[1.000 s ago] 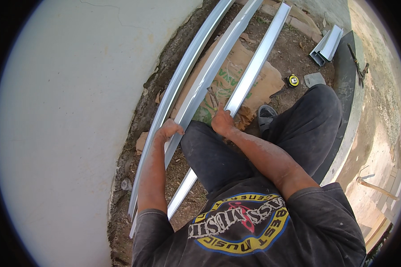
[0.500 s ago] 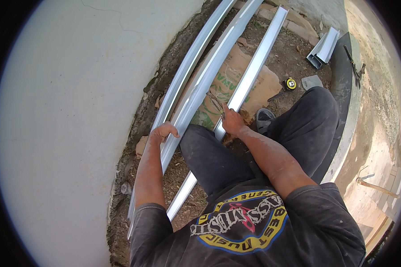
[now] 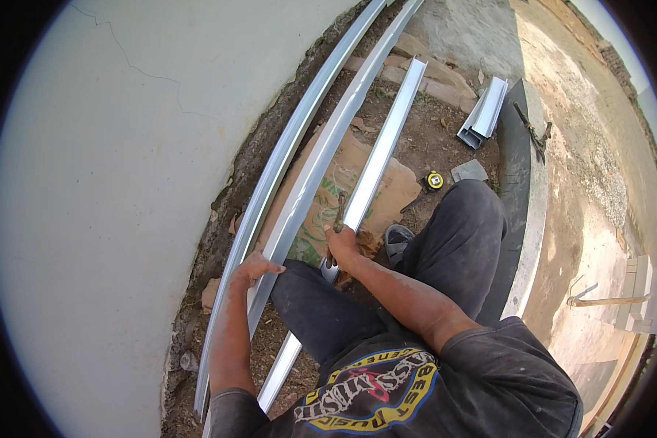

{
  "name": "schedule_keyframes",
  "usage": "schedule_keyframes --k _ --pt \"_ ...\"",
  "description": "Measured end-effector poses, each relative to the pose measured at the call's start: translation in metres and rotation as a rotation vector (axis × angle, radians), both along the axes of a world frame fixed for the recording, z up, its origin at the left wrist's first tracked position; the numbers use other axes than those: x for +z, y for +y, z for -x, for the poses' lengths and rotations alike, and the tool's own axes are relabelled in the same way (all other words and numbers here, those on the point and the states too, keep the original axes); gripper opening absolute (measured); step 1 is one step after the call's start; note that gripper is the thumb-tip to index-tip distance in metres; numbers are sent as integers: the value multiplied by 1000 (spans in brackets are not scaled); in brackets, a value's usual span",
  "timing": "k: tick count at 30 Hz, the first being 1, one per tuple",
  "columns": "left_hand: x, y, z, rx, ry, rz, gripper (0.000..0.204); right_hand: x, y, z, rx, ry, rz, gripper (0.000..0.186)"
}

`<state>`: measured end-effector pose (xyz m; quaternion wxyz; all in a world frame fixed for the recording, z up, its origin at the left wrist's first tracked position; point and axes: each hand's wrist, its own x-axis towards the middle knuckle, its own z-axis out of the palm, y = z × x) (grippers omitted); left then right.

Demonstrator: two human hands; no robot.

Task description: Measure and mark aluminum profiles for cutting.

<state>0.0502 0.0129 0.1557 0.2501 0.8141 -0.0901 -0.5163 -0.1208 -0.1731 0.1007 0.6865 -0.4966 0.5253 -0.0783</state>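
"Start with the biggest. What's there?"

"The pale wall (image 3: pixel 109 219) at left. Beside it, 3 long metal pieces slant from lower left to upper right: the left channel (image 3: pixel 288 146), the middle channel (image 3: pixel 316 168) and the right channel (image 3: pixel 379 164). A brown sheet (image 3: pixel 396 190) lies under them."

"Which hand is nearer the middle channel?"

"The left hand (image 3: pixel 252 269), since it's on it. The thumb lies across the metal; the other fingers are mostly hidden but look clamped round it. From there the channel runs on away from the body, up and to the right."

"And the right hand (image 3: pixel 343 244)?"

"Right of the middle channel and apart from it, over the right channel. Its fingers are wrapped around a dark hand tool (image 3: pixel 340 208), perhaps snips."

"How do the 2 axes compare?"

"The tool stands steeper in view than the channels, its upper end pointing away from the body. Whether it touches the right channel, I can't tell."

"Anything smaller?"

"A yellow-and-black tape measure (image 3: pixel 434 180), on the ground beyond the right hand."
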Motion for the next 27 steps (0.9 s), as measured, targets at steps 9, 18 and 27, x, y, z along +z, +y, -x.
schedule_keyframes --k 9,18,27 --pt "13 -80 10 -400 -295 88 102 41 -12 -6 38 -324 -360 53" --pt "15 -78 13 -303 -308 184 95 21 -18 -28 26 -376 -380 41" --pt "53 -71 -22 -364 -195 167 83 53 0 -83 -136 -341 -264 47"
